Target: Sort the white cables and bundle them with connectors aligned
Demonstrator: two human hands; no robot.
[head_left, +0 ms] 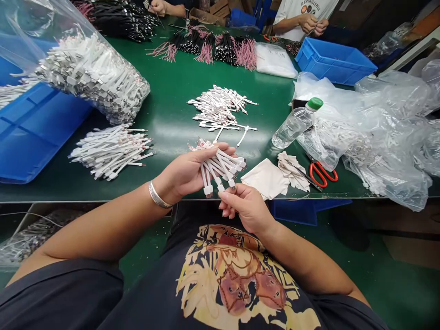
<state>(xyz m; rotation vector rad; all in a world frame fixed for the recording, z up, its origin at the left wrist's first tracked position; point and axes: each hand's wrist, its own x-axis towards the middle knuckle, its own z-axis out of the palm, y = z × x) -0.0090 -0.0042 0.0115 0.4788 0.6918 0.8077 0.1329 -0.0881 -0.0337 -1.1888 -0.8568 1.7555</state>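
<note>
My left hand (187, 172) is closed round a bunch of short white cables (220, 165) with small plugs at their ends, held above the table's front edge. At the lower right of that bunch, my right hand (249, 206) pinches the plug end of one cable between thumb and fingers. Beyond my hands lies a loose pile of similar white cables (220, 105), with a few strays at its near side. Another heap of white cables (110, 151), more evenly lined up, rests to the left of my left wrist.
On the green table (165, 96), a clear bag of cables (96, 78) leans over a blue crate (37, 133). Rightward are a bottle (292, 123), cloths (266, 178), red-handled scissors (321, 174) and plastic bags (388, 137). Black and pink wire bundles (213, 46) lie opposite, near two people's hands.
</note>
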